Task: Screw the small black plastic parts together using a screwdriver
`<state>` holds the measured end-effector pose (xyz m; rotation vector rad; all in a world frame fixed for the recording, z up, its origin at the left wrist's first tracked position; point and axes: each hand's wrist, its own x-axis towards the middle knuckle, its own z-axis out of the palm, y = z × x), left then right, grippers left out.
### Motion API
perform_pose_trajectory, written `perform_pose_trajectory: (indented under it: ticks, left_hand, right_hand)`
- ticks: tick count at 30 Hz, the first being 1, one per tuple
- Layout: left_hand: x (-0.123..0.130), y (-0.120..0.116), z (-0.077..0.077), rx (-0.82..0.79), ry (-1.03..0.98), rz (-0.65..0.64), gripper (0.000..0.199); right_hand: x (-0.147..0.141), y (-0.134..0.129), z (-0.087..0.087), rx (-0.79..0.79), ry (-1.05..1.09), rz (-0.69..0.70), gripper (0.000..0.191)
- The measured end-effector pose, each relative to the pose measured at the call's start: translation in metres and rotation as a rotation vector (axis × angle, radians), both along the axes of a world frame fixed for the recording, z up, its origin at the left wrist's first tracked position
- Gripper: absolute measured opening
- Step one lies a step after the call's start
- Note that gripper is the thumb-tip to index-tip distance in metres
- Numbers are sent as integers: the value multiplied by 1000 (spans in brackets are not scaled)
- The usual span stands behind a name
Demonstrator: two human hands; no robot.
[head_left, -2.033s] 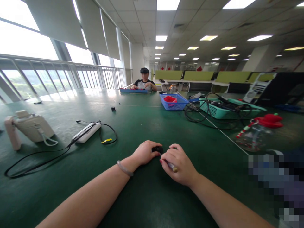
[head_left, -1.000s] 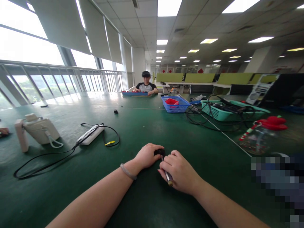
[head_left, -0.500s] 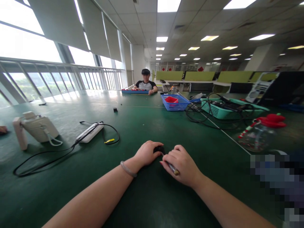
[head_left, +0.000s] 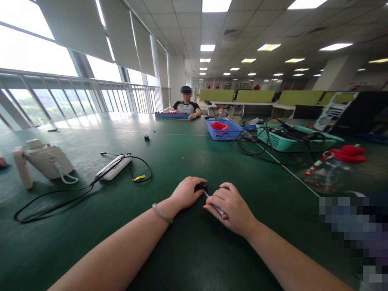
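Note:
My left hand [head_left: 188,193], with a grey bangle on its wrist, is closed around a small black object [head_left: 200,187] on the green tabletop. Fingers cover much of that object, and its kind cannot be made out. In my right hand [head_left: 228,206] is a slim screwdriver [head_left: 221,211], its brownish handle end pointing toward me. The thin metal shaft slants up and left, and its tip meets the black object. Both hands rest low over the table, close together but apart.
Left of me lie a white power bank [head_left: 115,167] with a black cable and a beige bottle [head_left: 50,161]. A small black block [head_left: 147,138] sits farther off. Rightward are a blue basket [head_left: 224,135], a green basket [head_left: 273,141] with cables and a red-lidded jar [head_left: 332,173]. Someone [head_left: 185,106] sits opposite.
My right index finger has lifted and straightened slightly, and more of the screwdriver shaft shows. The left fingers have stretched forward a little over the black object.

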<state>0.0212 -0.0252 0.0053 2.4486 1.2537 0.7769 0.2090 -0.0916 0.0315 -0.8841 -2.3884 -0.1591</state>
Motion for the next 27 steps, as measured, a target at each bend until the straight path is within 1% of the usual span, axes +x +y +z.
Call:
perform_pose_trajectory:
  ticks: [7, 14, 17, 22, 27]
  left_hand:
    - [1, 1, -2, -7, -36, 37, 44]
    - [1, 3, -5, -30, -4, 73, 54]
    - [1, 3, -4, -37, 4, 60, 57]
    - [1, 2, -3, -52, 45, 44, 59]
    - [1, 2, -3, -31, 94, 29, 65]
  right_hand:
    - [3, 2, -1, 44, 50, 5, 15]
    - [5, 5, -3, 52, 48, -33, 16]
    - [7, 8, -3, 53, 52, -70, 17]
    - [9, 11, -3, -12, 85, -113, 14]
    - [11, 10, -3, -86, 153, -147, 14]
